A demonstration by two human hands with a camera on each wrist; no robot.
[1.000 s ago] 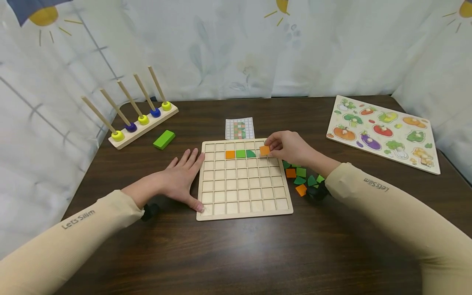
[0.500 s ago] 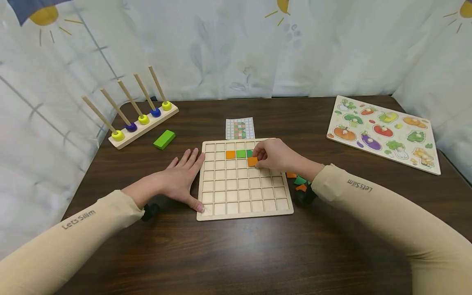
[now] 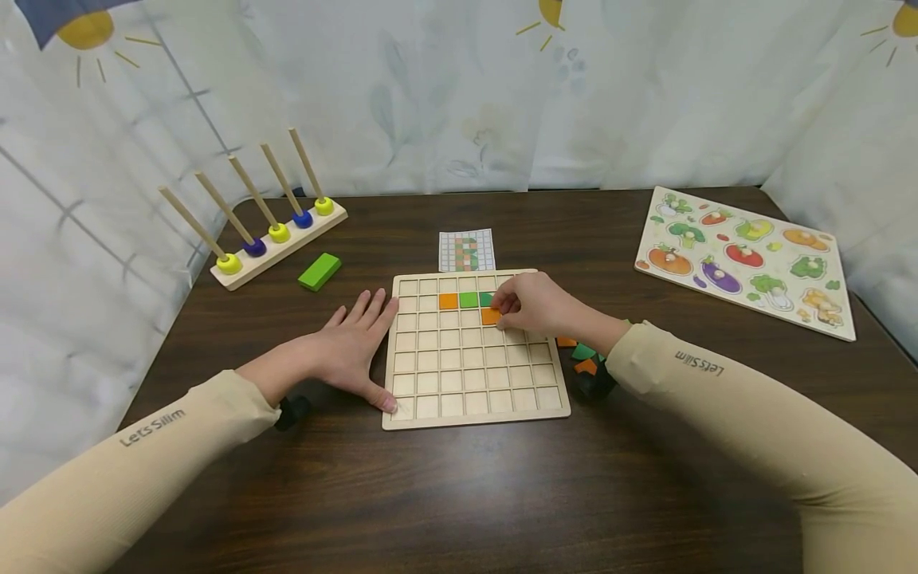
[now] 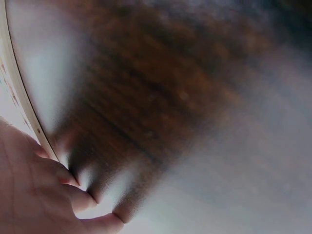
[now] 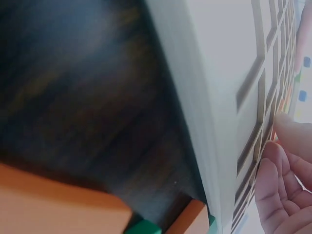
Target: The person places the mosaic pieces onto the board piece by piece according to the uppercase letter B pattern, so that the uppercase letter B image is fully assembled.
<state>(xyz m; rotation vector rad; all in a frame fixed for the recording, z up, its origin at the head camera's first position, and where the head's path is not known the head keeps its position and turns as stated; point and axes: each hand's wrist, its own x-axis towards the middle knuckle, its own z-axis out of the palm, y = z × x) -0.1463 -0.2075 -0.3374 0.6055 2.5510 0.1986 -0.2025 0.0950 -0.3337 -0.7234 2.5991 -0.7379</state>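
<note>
A wooden grid board [image 3: 439, 375] lies on the table in the head view. My left hand [image 3: 347, 343] rests with spread fingers against its left edge, the thumb on the lower left corner. Near the top of the grid my right hand [image 3: 538, 304] pinches an orange square tile [image 3: 490, 316] at a cell in the third row. Directly above that cell is a dark green rounded tile [image 3: 485, 298], partly covered by the fingers. Left of it in the same row sit a light green square tile [image 3: 468, 300] and another orange square tile [image 3: 448, 301].
Several loose tiles [image 3: 584, 351] lie right of the board, partly hidden by the right forearm. A printed pattern card [image 3: 466, 250] touches or nearly touches the board's back edge. Farther out are a peg stacker [image 3: 283, 243], a green block [image 3: 319, 272] and a vegetable puzzle [image 3: 746, 259].
My right hand has carried the orange square tile left and toward me, from above the second row down to a third-row cell. My left hand has stayed in place.
</note>
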